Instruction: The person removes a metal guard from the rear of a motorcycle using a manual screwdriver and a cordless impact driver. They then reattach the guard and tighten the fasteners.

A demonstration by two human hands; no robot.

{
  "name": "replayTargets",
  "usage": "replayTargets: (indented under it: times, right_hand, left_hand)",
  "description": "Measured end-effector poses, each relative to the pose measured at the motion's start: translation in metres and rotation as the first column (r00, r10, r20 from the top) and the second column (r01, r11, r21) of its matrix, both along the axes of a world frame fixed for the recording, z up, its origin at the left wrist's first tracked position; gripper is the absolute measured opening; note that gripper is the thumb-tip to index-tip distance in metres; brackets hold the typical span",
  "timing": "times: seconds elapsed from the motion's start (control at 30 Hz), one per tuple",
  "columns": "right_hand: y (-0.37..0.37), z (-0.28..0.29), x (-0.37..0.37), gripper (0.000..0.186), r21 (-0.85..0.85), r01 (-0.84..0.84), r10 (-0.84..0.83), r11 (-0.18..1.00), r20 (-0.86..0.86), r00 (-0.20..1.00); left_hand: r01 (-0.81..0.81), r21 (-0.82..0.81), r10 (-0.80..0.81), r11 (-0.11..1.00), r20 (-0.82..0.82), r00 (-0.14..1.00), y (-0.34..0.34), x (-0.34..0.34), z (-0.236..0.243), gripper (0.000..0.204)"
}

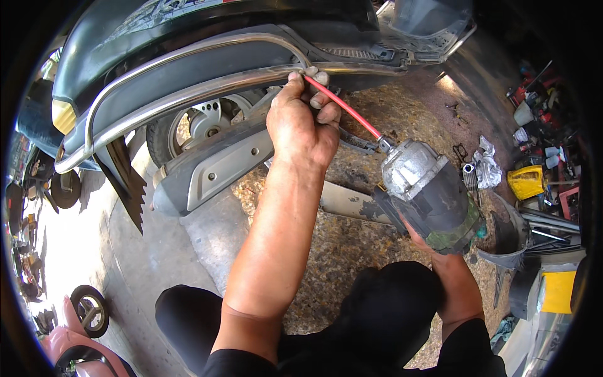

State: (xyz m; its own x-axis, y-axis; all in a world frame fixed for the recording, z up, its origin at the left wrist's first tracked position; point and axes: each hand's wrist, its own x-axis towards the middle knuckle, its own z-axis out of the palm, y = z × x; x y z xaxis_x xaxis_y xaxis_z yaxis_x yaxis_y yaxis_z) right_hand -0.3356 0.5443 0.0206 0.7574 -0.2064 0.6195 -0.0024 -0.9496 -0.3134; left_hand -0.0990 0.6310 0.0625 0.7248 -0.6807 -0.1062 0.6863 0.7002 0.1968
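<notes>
A power impact driver [414, 166] with a silver gear head and dark body is gripped by my right hand [416, 237], which is mostly hidden behind it. From its chuck a long red shaft [347, 110] runs up and left to the scooter's chrome side rail [207, 87]. My left hand [304, 118] is closed around the far end of that shaft, thumb and fingertips touching it beside the rail. The exact tip and whatever fastener it meets are hidden by my fingers. The rail runs along the dark green scooter body [151, 31].
Below the rail sit the exhaust muffler cover [220, 168] and the wheel [207, 125]. A loose panel [355, 204] lies on the stained floor. Tools and parts crowd the right side around a yellow container [526, 182]. A pink scooter [78, 336] stands at lower left.
</notes>
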Motion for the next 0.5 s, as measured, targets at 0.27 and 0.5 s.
replayTargets:
  times: [0.27, 0.5]
  right_hand:
    - [0.010, -0.002, 0.000, 0.022, 0.196, 0.036, -0.034, 0.980, -0.015, 0.999]
    - [0.021, 0.005, 0.007, 0.012, -0.184, 0.076, -0.099, 0.980, -0.121, 0.988]
  left_hand:
    - [-0.002, 0.169, -0.011, 0.986, 0.075, 0.997, -0.002, -0.010, 0.002, 0.022]
    - [-0.260, 0.466, 0.186, 0.846, 0.200, 0.962, 0.013, 0.028, -0.029, 0.009]
